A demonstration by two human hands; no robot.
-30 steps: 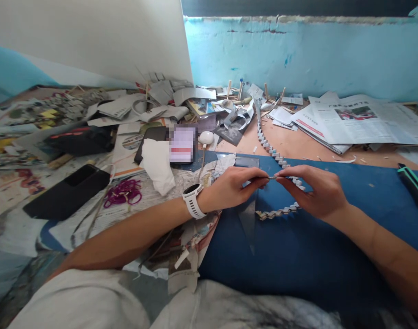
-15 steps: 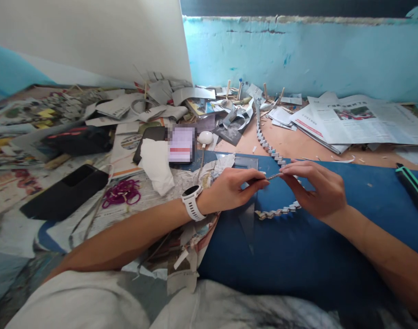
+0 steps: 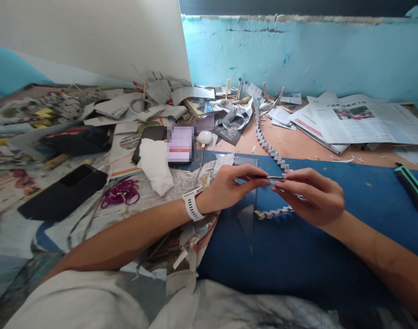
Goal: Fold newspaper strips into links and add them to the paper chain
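Note:
Between my two hands is a thin folded paper strip [image 3: 276, 177], held level above the blue mat [image 3: 263, 260]. My left hand [image 3: 241, 185] pinches its left end between thumb and fingers. At the other end my right hand [image 3: 313, 194] grips it with thumb and fingertips. A zigzag chain of folded paper [image 3: 274, 213] lies on the mat, partly hidden behind my right hand. Its other stretch runs up to the back of the table. Under my left hand lies a clear triangle ruler [image 3: 247, 224].
A green and black utility knife [image 3: 410, 187] lies at the right. Newspapers [image 3: 362, 119] are stacked behind it. To the left are a phone [image 3: 180, 144], a white tissue [image 3: 156, 167], a black case [image 3: 65, 192] and purple string [image 3: 121, 193]. Paper scraps [image 3: 232, 116] litter the back.
My right hand has shifted its fingers on the strip and turned slightly, its thumb moving under it. The strip now lies more level. My left hand keeps its pinch.

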